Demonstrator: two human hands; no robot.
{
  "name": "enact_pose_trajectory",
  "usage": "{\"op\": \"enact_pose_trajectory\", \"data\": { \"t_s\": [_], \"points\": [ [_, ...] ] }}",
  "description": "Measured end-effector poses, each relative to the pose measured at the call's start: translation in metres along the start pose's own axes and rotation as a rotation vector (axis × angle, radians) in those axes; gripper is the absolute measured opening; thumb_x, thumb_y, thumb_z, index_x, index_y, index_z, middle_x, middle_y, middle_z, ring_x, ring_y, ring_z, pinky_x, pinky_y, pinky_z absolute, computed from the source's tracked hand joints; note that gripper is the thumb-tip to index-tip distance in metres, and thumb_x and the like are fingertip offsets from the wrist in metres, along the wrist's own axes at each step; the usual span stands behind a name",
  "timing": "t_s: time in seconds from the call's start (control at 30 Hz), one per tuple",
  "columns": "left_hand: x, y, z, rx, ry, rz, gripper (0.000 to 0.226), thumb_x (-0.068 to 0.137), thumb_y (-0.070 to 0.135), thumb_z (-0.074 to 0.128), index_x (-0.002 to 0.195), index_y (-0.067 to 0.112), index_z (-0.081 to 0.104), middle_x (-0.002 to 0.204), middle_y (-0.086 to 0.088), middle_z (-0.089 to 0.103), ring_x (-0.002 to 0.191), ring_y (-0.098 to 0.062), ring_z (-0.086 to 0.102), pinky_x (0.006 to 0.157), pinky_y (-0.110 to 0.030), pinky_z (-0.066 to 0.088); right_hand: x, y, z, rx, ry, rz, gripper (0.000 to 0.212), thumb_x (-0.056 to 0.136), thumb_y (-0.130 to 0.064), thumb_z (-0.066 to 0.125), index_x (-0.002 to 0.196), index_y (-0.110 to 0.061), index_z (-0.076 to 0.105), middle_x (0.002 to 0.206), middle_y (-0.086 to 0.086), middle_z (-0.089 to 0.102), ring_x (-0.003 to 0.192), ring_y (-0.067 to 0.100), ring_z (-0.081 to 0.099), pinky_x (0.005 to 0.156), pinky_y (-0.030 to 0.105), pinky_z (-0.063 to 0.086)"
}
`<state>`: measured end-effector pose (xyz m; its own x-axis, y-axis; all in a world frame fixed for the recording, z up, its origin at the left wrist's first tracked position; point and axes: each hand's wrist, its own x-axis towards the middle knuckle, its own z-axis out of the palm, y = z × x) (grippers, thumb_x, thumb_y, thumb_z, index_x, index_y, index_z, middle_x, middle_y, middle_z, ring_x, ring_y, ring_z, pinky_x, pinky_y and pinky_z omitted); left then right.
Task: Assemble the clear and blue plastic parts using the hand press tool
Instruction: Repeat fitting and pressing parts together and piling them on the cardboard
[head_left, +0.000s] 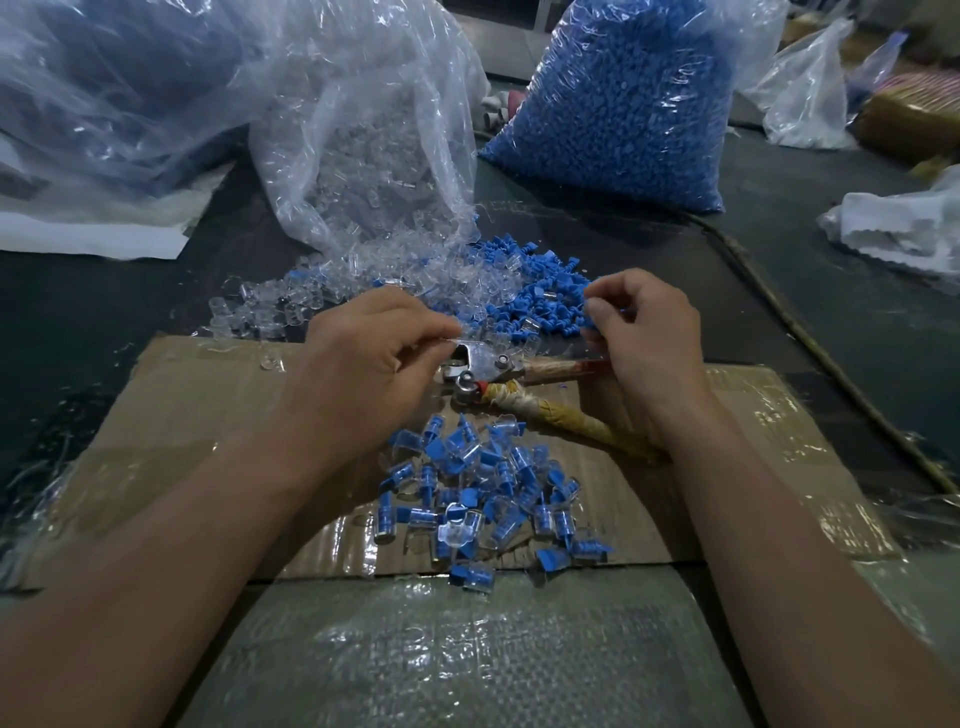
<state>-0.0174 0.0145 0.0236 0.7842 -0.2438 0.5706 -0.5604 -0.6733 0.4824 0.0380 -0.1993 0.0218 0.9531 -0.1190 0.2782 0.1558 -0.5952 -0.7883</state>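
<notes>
- First, up and to the left of your left fingertips, the clear parts (291, 306) lay spilled from their open plastic bag (374, 130).
- Your left hand (363, 358) was curled, with thumb and forefinger pinching what looked like a clear part (460, 340) right at the metal head of the hand press tool (488, 364).
- The tool lay on the cardboard (208, 405) between your hands, its taped handles running under your right palm. Whether that palm touched them could not be told.
- Below your fingers, between your wrists, a heap of assembled pieces (483, 499), blue inside clear, sat on the cardboard.
- Just beyond both sets of fingertips, the loose blue parts (540, 301) lay piled against the clear ones.
- Your right hand (644, 338) was clenched, thumb against forefinger, nipping a blue part (626, 312) that showed only as a sliver.
- Far beyond those fingers stood the full bag of blue parts (623, 104).
</notes>
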Motion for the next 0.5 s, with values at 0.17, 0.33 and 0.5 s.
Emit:
{"op": "enact_pose_trajectory", "data": {
  "t_s": [0.17, 0.33, 0.5],
  "points": [
    [0.001, 0.006, 0.000, -0.134, 0.050, -0.225, 0.015, 0.079, 0.008, 0.068, 0.093, 0.015, 0.067, 0.081, 0.004, 0.064, 0.069, -0.006, 0.059, 0.070, -0.017, 0.051, -0.013, -0.018, 0.003, 0.147, -0.087, -0.014, 0.026, 0.088, -0.007, 0.059, 0.077, -0.030, 0.057, 0.079, -0.009, 0.062, 0.064, 0.003, 0.064, 0.061, 0.016, 0.053],
    [0.003, 0.007, 0.003, -0.379, 0.050, -0.463, 0.025, 0.081, 0.008, 0.067, 0.096, 0.027, 0.062, 0.079, 0.001, 0.067, 0.073, -0.016, 0.067, 0.070, -0.024, 0.057, -0.027, -0.034, 0.011, 0.246, -0.178, -0.053, 0.025, 0.082, -0.004, 0.064, 0.076, -0.028, 0.060, 0.075, -0.010, 0.063, 0.069, 0.005, 0.066, 0.067, 0.017, 0.054],
    [0.001, 0.012, 0.004, -0.443, 0.031, -0.476, 0.025, 0.079, 0.010, 0.068, 0.083, 0.034, 0.063, 0.077, 0.000, 0.069, 0.071, -0.014, 0.066, 0.067, -0.022, 0.056, -0.039, -0.046, 0.019, 0.406, -0.185, -0.125, 0.021, 0.077, -0.002, 0.069, 0.075, -0.022, 0.064, 0.065, -0.009, 0.064, 0.064, 0.006, 0.065, 0.063, 0.017, 0.054]
  ]
}}
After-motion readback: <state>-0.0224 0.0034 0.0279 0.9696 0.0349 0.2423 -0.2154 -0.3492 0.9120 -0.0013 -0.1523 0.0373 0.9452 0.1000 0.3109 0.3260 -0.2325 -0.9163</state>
